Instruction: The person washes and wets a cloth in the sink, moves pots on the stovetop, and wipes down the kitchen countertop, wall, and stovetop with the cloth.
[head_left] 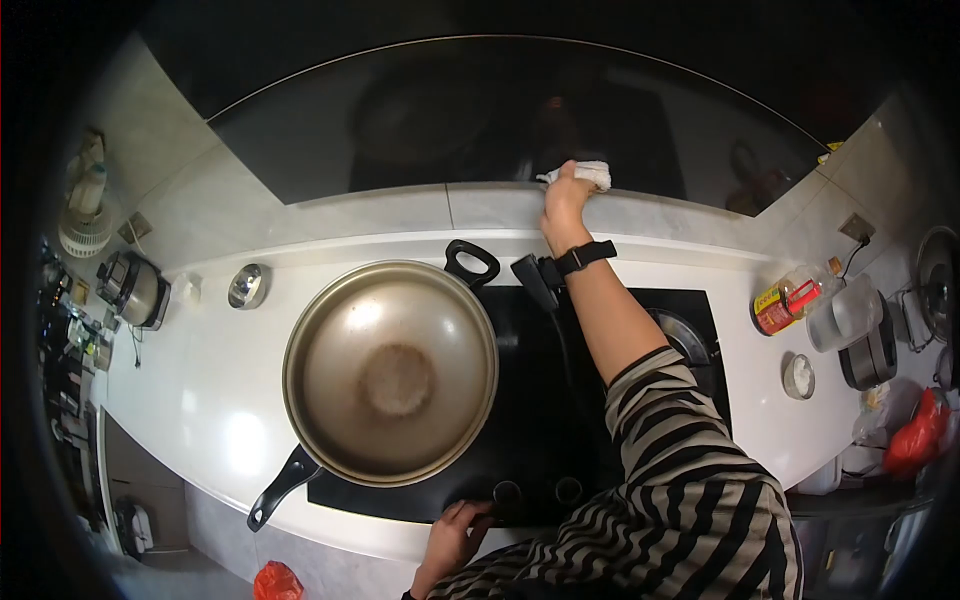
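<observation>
My right hand [567, 205], with a black watch band at the wrist, is closed on a white cloth [592, 176] and presses it against the lower edge of the dark glossy panel [430, 120]. My left hand [458, 535] rests at the front edge of the black cooktop [540, 400], left of its knobs; its fingers are bent and partly in shadow, and whether they grip anything is unclear. A large pan [395, 375] with black handles and a brown stain in its middle sits on the cooktop's left side.
A metal bowl [248, 287] stands left of the pan. On the right are a red-labelled bottle [785, 305], a small bowl [799, 377], plastic containers [847, 313] and a red bag [917, 436]. A black plug with its cord [537, 285] lies near my right wrist.
</observation>
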